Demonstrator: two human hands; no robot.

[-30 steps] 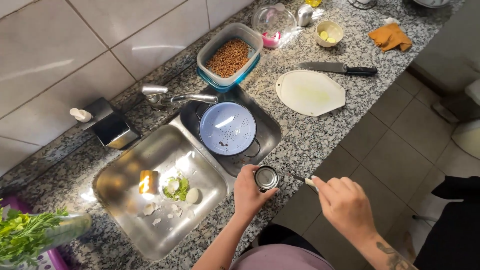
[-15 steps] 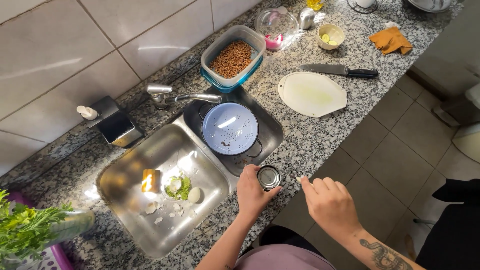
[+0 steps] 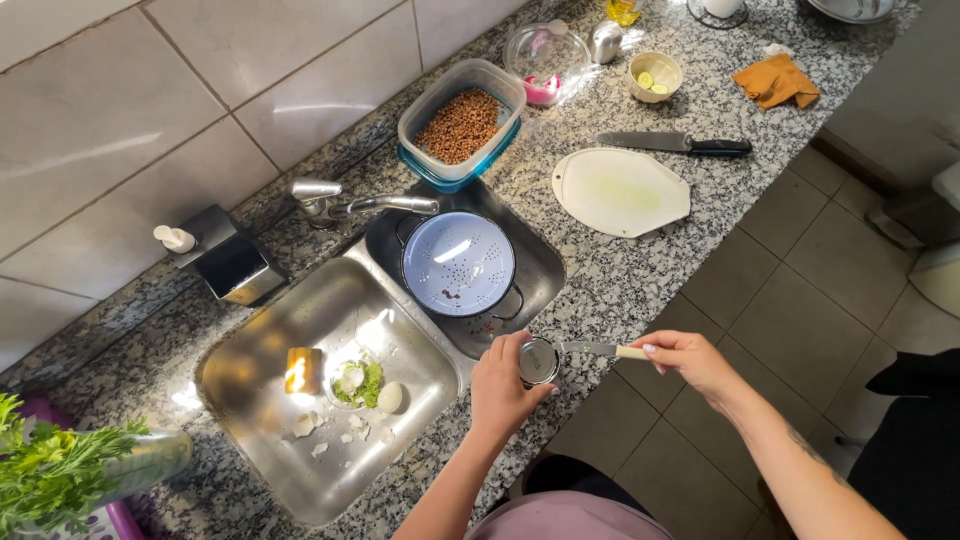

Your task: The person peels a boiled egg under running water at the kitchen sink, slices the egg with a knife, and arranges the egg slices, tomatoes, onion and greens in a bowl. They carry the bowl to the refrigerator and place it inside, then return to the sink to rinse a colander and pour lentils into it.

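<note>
**Small tin can at the counter edge, knife tip at its rim**

Low centre of the frame: your left hand [image 3: 500, 390] wraps the small tin can [image 3: 539, 361], fingers curled tight round its side. The can stands upright on the granite counter [image 3: 640, 270], at its near edge, just below the sink rim. Its top shows shiny; you cannot tell whether it is cut open.

Just right of it, your right hand [image 3: 690, 360] pinches the pale handle of a small knife [image 3: 600, 350], fingers closed together on it. The blade lies nearly level and its tip reaches the can's rim; contact looks likely but is not certain.

Above the can, centre frame: a pale blue colander [image 3: 458, 263] sits in the small dark sink basin [image 3: 535, 262], a few dark bits on its holes. Left of that, the large steel basin [image 3: 330, 400] holds a yellow sponge [image 3: 301, 369], green scraps, and white peel pieces. The tap [image 3: 350, 205] stands behind the 2 basins.

Lower left corner: a bunch of green herbs [image 3: 50, 470].

Farther up, centre right: a white cutting board [image 3: 620, 192], with a black-handled kitchen knife [image 3: 672, 143] just beyond it. Upper centre: a blue-rimmed container of brown lentils [image 3: 462, 122]. Top of frame: a small bowl [image 3: 654, 74] and an orange cloth [image 3: 775, 80].
</note>
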